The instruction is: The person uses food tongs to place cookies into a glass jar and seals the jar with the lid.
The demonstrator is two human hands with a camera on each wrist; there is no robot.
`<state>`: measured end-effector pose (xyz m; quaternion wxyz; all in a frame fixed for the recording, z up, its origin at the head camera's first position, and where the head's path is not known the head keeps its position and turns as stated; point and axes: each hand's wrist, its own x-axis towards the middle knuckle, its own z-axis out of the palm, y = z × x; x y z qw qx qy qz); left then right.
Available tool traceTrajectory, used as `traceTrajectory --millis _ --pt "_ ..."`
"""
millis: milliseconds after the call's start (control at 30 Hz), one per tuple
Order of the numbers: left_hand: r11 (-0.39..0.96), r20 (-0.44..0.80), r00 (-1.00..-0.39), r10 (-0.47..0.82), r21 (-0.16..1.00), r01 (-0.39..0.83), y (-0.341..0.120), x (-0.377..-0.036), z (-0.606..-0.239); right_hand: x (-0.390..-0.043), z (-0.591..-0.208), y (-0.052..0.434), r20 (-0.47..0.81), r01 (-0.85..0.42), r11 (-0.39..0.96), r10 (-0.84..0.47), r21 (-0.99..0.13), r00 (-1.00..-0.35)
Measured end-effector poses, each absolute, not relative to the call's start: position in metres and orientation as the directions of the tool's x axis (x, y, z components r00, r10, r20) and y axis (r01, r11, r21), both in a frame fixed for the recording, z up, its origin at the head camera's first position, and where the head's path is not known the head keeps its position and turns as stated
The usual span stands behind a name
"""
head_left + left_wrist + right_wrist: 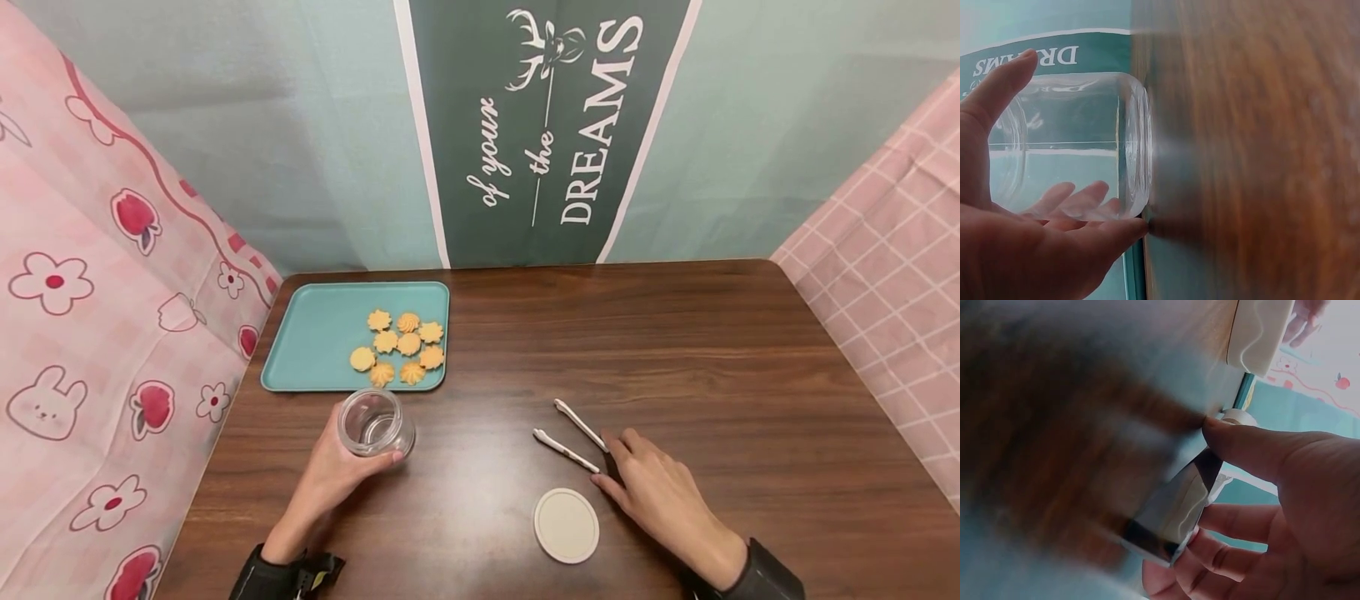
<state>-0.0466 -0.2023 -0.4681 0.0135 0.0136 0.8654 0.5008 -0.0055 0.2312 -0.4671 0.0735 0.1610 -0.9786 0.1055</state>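
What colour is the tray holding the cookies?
Teal, a light blue-green. The tray shows best in the head view, at the table's far left corner.

Bare tabletop [712, 350] right, open; tray [315, 333], jar [373, 422], tongs [573, 433], lid [566, 525] block near-left.

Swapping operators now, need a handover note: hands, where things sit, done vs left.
Left hand grips the clear glass jar, upright on the table, empty and uncapped.
Right hand rests on the table with its fingers on the hinge end of the white tongs; they are not lifted.
White lid lies flat beside the right hand.
Nine cookies sit on the teal tray.
Done: jar opened. Left, likely: tong the cookies into the jar, then cap it.
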Motion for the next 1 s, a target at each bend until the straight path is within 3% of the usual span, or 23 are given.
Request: traceTrajectory --millis 1000 --pt "0.498 -0.022 -0.999 0.025 0.867 -0.007 -0.2022 -0.0465 -0.4671 -0.0086 -0.4641 0.2363 0.268 -0.383 0.902 -0.326 -0.199 -0.907"
